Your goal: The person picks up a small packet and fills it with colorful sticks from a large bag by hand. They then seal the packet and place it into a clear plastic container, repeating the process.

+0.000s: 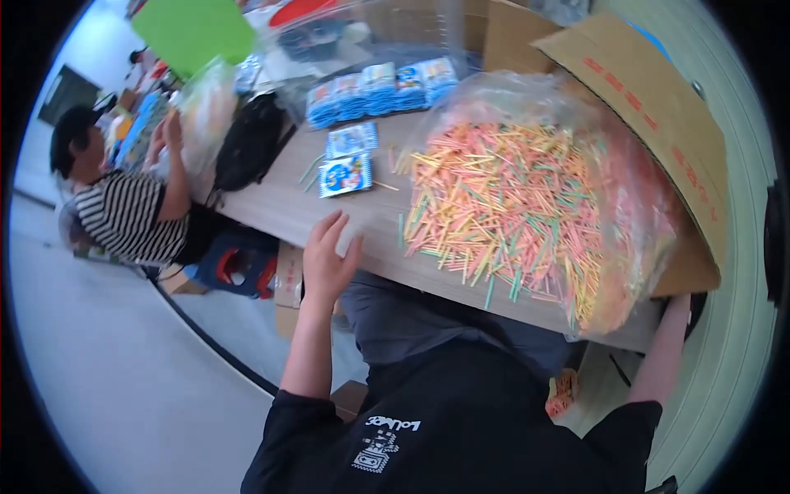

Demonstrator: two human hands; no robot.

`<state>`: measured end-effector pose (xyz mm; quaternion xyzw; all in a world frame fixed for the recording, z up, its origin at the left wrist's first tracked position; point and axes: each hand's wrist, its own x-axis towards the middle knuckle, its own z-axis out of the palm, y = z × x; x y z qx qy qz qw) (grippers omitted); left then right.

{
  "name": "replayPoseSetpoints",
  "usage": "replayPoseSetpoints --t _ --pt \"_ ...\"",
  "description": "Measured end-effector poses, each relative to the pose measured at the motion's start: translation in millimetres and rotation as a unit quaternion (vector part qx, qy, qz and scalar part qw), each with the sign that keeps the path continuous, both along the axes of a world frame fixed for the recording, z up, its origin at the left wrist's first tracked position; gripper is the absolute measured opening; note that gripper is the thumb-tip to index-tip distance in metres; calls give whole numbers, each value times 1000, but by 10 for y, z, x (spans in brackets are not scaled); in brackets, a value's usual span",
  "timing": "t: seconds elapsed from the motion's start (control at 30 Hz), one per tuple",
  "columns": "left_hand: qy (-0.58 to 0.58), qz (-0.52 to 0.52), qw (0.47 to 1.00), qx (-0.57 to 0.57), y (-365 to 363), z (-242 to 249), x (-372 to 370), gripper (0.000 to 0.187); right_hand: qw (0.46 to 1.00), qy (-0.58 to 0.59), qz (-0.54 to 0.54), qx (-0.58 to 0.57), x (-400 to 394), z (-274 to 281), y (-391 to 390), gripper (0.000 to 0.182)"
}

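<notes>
My left hand (331, 257) is held over the near edge of the table (280, 202), fingers apart and nothing in them. Just beyond its fingertips lies a small blue and white printed packet (346, 175), with a second packet (351, 141) behind it. To the right, a big heap of thin pink, yellow and green sticks (502, 206) spills from a clear plastic bag (613, 280). My right forearm (668, 350) reaches up beside the cardboard box (658, 123) at the far right, and the hand itself is hidden there.
Stacks of blue packets (380, 89) stand at the back of the table before a clear plastic bin (395, 33). A black bag (251, 140) lies to the left. Another person in a striped shirt (123, 216) sits at the left, hands raised. A blue stool (234, 265) is under the table.
</notes>
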<state>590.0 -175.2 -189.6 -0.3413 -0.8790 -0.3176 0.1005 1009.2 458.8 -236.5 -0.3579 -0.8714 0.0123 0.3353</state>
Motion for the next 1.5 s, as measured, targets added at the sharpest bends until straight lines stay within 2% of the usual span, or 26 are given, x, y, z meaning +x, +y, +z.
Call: replayPoseSetpoints --t 0.13,0.27,0.37,0.5,0.67,0.73,0.77,0.8,0.83,0.87,0.9,0.93,0.97,1.07,1.1,1.17,1.2,1.3,1.33,1.4,1.43,1.47,1.5 --pt "119 -2 990 -75 -141 -78 -125 47 998 32 28 -51 116 85 -157 62" --pt "164 -10 978 -130 32 -25 -365 43 995 52 23 -88 763 6 -72 61" --pt "21 -55 975 -213 132 20 -509 44 991 68 10 -115 1035 -77 71 61" --pt "-46 -68 959 -270 185 159 -627 39 984 80 -29 -154 1202 -91 95 60" --pt "-38 -166 948 -271 98 163 -848 32 972 94 -75 -200 1879 -200 -379 59" --pt "-59 -172 950 -252 82 154 -896 24 954 189 -64 -223 1699 179 -967 56" --pt "-71 -177 951 -244 97 149 -880 21 954 187 -67 -224 1574 402 -1317 56" --pt "-72 -180 950 -246 122 124 -852 21 952 216 -144 -160 1432 618 -1661 53" --pt "-38 -138 960 -241 156 126 -781 19 941 242 -219 -92 1295 751 -1954 51" --pt "-3 -96 967 -236 173 134 -662 17 940 241 -223 -94 1221 801 -2218 51" --pt "33 -53 971 -230 185 135 -590 17 934 281 -218 -28 1147 838 -2450 50" --pt "35 -57 970 -232 183 103 -556 17 923 320 -212 38 1084 861 -2629 49" --pt "58 -36 975 -212 171 44 -528 17 922 320 -216 36 1041 843 -2770 49" --pt "107 -1 979 -173 176 -7 -464 20 934 354 -52 8 947 669 -3133 48" --pt "87 -15 976 -200 180 35 -450 20 933 354 -55 7 877 656 -3223 48" --pt "44 -40 965 -254 170 120 -414 20 937 343 -3 -67 714 658 -3363 47" --pt "45 -39 965 -255 170 173 -423 20 936 336 24 -102 657 654 -3404 47" --pt "-38 -137 953 -268 120 318 -532 19 920 358 57 -148 504 629 -3447 47" --pt "-39 -134 953 -268 95 295 -518 19 911 367 72 -171 470 614 -3476 47" --pt "8 -108 979 -173 66 166 -513 13 905 367 95 -193 399 569 -3570 47" --pt "33 -96 987 -123 114 191 -463 12 898 368 116 -212 361 543 -3616 47" --pt "34 -99 987 -122 150 219 -395 12 890 370 135 -230 328 513 -3657 48" --pt "69 -85 992 -60 158 231 -277 10 891 370 131 -228 311 459 -3703 48"
